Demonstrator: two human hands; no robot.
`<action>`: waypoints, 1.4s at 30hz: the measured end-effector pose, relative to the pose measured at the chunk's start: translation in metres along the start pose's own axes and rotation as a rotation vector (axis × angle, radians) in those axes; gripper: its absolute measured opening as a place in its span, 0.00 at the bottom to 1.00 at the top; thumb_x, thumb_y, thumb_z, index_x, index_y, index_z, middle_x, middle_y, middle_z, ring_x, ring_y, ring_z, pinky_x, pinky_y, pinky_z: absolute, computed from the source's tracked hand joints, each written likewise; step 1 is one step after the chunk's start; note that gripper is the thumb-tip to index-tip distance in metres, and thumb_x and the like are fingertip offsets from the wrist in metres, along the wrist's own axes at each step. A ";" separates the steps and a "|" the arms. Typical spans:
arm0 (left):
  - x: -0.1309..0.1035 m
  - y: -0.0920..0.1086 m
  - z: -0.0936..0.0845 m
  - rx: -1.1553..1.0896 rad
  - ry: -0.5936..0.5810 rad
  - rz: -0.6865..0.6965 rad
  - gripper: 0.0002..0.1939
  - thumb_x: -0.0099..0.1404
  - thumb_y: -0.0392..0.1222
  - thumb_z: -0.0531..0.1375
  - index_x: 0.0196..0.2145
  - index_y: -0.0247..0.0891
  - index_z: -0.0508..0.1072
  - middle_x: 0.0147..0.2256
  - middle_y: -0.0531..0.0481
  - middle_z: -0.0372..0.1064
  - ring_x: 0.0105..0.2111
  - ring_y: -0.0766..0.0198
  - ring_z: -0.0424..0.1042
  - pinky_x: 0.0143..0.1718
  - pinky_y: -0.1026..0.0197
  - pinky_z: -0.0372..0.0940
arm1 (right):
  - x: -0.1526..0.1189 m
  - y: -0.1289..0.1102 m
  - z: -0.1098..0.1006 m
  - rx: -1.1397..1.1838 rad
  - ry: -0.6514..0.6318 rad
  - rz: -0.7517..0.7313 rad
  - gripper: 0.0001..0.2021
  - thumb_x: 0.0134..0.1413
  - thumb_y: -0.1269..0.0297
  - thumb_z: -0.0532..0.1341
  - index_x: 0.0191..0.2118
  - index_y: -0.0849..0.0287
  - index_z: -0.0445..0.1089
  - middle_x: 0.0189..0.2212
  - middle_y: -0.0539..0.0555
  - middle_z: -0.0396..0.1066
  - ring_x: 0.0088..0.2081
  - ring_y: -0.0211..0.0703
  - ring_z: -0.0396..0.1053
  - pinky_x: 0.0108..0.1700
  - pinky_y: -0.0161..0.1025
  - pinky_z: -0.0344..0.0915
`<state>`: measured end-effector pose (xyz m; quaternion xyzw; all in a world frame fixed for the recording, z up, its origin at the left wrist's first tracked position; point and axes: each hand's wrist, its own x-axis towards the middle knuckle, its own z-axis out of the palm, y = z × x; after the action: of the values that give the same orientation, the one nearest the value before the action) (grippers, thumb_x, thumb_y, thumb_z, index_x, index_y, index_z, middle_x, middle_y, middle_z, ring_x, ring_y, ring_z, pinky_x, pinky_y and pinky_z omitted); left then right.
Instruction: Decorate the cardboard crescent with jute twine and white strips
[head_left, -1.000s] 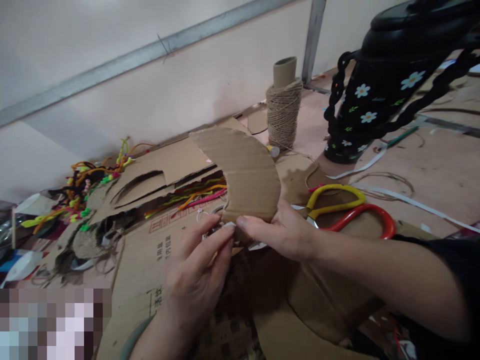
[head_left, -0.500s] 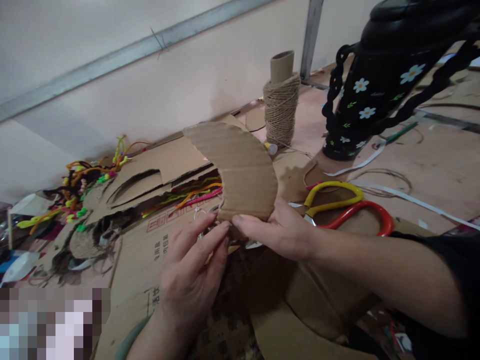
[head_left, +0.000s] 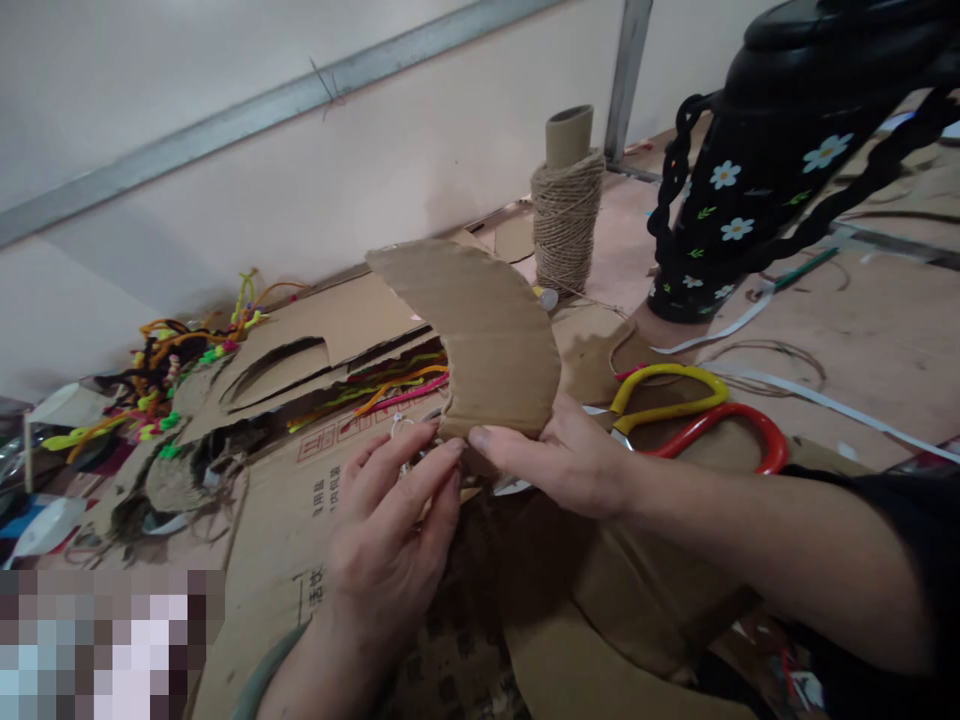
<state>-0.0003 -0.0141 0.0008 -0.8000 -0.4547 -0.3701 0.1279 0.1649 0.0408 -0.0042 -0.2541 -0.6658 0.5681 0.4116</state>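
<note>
A curved, crescent-like piece of brown cardboard [head_left: 499, 340] stands up in the middle of the view. My right hand [head_left: 577, 460] grips its lower edge, the thumb lying across the near side. Close beside it, my left hand [head_left: 397, 520] has its fingers pinched together at the lower left corner of the piece; whatever lies between those fingertips is too small and hidden to name. Just right of my right hand lie scissors with one yellow and one red handle [head_left: 750, 412], their blades partly covered.
A twine spool [head_left: 568, 215] and a black flowered bottle [head_left: 720, 200] stand behind. Colourful pipe cleaners [head_left: 161, 370] lie at the left by cut cardboard [head_left: 352, 315]. A printed cardboard box [head_left: 277, 540] is beneath my hands. White ribbon [head_left: 832, 400] crosses the right side.
The whole view has shifted very slightly. The cardboard piece leans back a little more, and both hands keep nearly the same places.
</note>
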 end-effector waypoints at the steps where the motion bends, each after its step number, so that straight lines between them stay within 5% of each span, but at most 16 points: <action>1: 0.000 -0.001 0.000 0.005 -0.002 0.008 0.12 0.58 0.30 0.60 0.40 0.40 0.71 0.40 0.46 0.72 0.40 0.59 0.74 0.42 0.52 0.67 | 0.000 0.000 0.000 -0.003 -0.001 0.005 0.11 0.53 0.66 0.55 0.40 0.59 0.71 0.36 0.51 0.72 0.39 0.39 0.69 0.44 0.35 0.65; 42: 0.003 -0.004 0.002 0.021 0.016 0.053 0.12 0.56 0.29 0.62 0.39 0.37 0.71 0.39 0.43 0.74 0.38 0.58 0.75 0.42 0.50 0.67 | 0.004 0.001 0.000 0.046 0.013 -0.100 0.13 0.53 0.71 0.55 0.45 0.62 0.70 0.40 0.52 0.74 0.43 0.37 0.71 0.49 0.36 0.66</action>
<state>-0.0018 -0.0093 0.0009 -0.8073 -0.4363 -0.3681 0.1495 0.1626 0.0441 -0.0037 -0.2146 -0.6618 0.5601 0.4497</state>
